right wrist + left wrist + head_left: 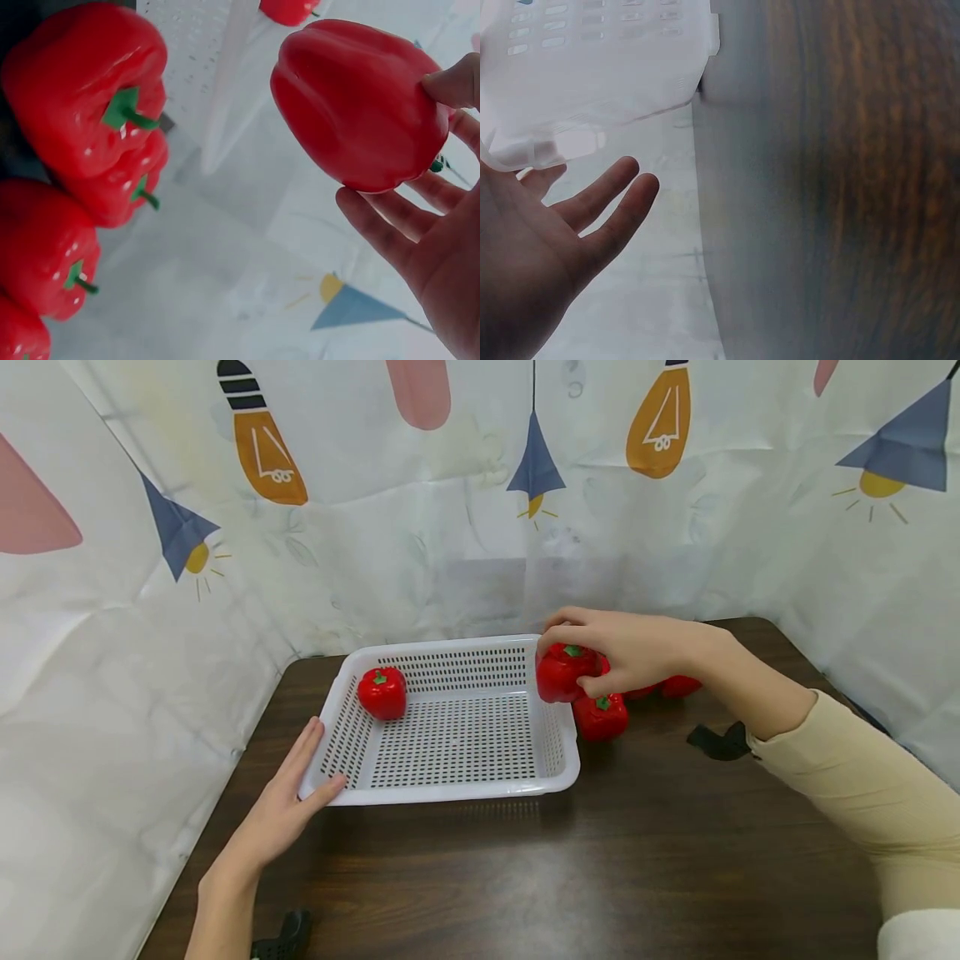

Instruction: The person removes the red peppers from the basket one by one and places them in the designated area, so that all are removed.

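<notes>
My right hand (pixel 637 647) holds a red bell pepper (pixel 557 678) with a green stem above the right rim of a white perforated plastic basket (pixel 450 794). In the right wrist view, thumb and fingertips pinch this pepper (pixel 360 105) near its stem end. One more red bell pepper (pixel 382 700) sits inside the basket at its left. My left hand (pixel 266 827) touches the basket's near left corner, with the thumb at the rim. The left wrist view shows its fingers (pixel 622 214) straight and spread beside the basket's outer wall; the thumb is hidden there.
Several red bell peppers (pixel 602 720) are grouped right of the basket, partly hidden by the right hand. The dark wooden table (pixel 637 860) meets a white curtain (pixel 450 527) printed with lamps and bulbs at the back and sides.
</notes>
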Motion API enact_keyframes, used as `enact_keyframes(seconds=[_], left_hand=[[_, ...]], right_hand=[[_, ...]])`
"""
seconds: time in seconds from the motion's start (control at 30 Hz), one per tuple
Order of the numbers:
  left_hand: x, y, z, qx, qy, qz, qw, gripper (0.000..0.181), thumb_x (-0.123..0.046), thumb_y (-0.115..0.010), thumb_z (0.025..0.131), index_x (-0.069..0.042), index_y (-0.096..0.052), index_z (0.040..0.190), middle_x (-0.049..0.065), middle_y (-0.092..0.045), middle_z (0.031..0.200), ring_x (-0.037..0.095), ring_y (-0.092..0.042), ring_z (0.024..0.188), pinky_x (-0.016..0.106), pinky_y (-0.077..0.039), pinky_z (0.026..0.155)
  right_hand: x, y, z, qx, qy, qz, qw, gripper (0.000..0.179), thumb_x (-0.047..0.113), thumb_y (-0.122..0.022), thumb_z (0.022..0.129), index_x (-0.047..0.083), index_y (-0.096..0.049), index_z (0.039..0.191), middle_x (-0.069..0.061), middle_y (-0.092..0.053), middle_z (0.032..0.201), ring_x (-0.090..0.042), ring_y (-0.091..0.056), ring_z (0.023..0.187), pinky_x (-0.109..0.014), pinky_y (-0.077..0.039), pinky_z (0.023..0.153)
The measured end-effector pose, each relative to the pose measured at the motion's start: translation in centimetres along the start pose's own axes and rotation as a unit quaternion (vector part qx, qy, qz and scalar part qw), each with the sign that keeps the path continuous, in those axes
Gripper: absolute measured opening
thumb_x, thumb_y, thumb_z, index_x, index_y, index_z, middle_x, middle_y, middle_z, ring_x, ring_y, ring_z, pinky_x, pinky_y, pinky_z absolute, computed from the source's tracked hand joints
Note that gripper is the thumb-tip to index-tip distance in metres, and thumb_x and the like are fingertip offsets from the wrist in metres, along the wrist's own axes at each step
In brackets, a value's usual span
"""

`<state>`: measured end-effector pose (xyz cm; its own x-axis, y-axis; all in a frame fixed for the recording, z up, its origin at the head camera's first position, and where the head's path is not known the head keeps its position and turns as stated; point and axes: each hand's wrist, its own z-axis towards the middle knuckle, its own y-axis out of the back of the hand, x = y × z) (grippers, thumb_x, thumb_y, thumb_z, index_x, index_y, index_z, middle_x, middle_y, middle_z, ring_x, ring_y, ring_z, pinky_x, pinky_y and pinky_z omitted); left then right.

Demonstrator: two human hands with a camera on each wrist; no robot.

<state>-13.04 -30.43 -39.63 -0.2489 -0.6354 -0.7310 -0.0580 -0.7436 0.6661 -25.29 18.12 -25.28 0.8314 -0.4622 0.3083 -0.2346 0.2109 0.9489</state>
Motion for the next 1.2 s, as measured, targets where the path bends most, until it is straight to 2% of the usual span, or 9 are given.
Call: enact_keyframes(seconds=[0.13, 0.37, 0.67, 0.87, 1.13, 1.2], left_hand=[[0.1, 0.0, 0.0, 0.001, 0.0, 0.0, 1.0, 0.089, -0.026, -0.069, 0.098, -0.021, -0.012, 0.167, 0.002, -0.001, 0.172, 0.046, -0.017, 0.151, 0.075, -0.018, 0.11], [0.0, 0.0, 0.0, -0.001, 0.001, -0.001, 1.0, 0.089, -0.025, -0.069, 0.098, -0.021, -0.013, 0.167, 0.003, -0.002, 0.172, 0.047, -0.016, 0.151, 0.076, -0.018, 0.11], [-0.2, -0.1, 0.0, 0.0, 0.003, -0.001, 1.0, 0.089, -0.026, -0.069, 0.098, -0.021, -0.012, 0.167, 0.004, -0.002, 0.172, 0.048, -0.018, 0.15, 0.077, -0.018, 0.109], [-0.3, 0.0, 0.0, 0.002, 0.004, -0.003, 1.0, 0.089, -0.027, -0.069, 0.098, -0.02, -0.012, 0.167, 0.004, -0.001, 0.172, 0.048, -0.017, 0.15, 0.077, -0.018, 0.109], [-0.2, 0.0, 0.0, 0.003, 0.003, -0.001, 1.0, 0.089, -0.026, -0.069, 0.098, -0.02, -0.012, 0.167, 0.003, -0.001, 0.172, 0.047, -0.017, 0.15, 0.076, -0.019, 0.109], [-0.2, 0.0, 0.0, 0.003, 0.005, 0.001, 1.0, 0.089, -0.026, -0.069, 0.098, -0.021, -0.012, 0.167, 0.003, -0.001, 0.172, 0.047, -0.017, 0.15, 0.076, -0.019, 0.109]], right_hand=[[-0.6, 0.1, -1.2, -0.015, -0.007, -0.001, 0.9999, 0.059, 0.012, -0.077, 0.081, 0.028, -0.057, 0.134, 0.008, -0.046, 0.141, -0.012, -0.052, 0.118, -0.034, -0.054, 0.091], [-1.2, 0.1, -3.4, -0.034, -0.007, -0.006, 0.9994, 0.052, 0.01, -0.073, 0.085, 0.027, -0.058, 0.131, 0.011, -0.048, 0.137, -0.01, -0.051, 0.116, -0.035, -0.053, 0.09], [-1.9, 0.3, -6.6, -0.055, -0.031, -0.015, 0.9979, 0.052, 0.005, -0.074, 0.085, 0.023, -0.058, 0.131, 0.01, -0.048, 0.138, -0.01, -0.05, 0.118, -0.037, -0.053, 0.09], [-2.6, 0.2, -8.4, -0.068, -0.038, -0.023, 0.9967, 0.053, 0.001, -0.073, 0.084, 0.022, -0.059, 0.13, 0.01, -0.049, 0.137, -0.011, -0.048, 0.12, -0.034, -0.053, 0.085], [-3.5, -1.2, -10.2, -0.058, -0.064, -0.014, 0.9961, 0.053, 0.0, -0.075, 0.083, 0.022, -0.06, 0.129, 0.01, -0.048, 0.138, -0.011, -0.049, 0.119, -0.035, -0.053, 0.087], [-3.7, -1.6, -10.5, -0.05, -0.077, -0.003, 0.9958, 0.054, 0.0, -0.076, 0.083, 0.023, -0.06, 0.129, 0.009, -0.049, 0.138, -0.012, -0.05, 0.116, -0.034, -0.054, 0.082]])
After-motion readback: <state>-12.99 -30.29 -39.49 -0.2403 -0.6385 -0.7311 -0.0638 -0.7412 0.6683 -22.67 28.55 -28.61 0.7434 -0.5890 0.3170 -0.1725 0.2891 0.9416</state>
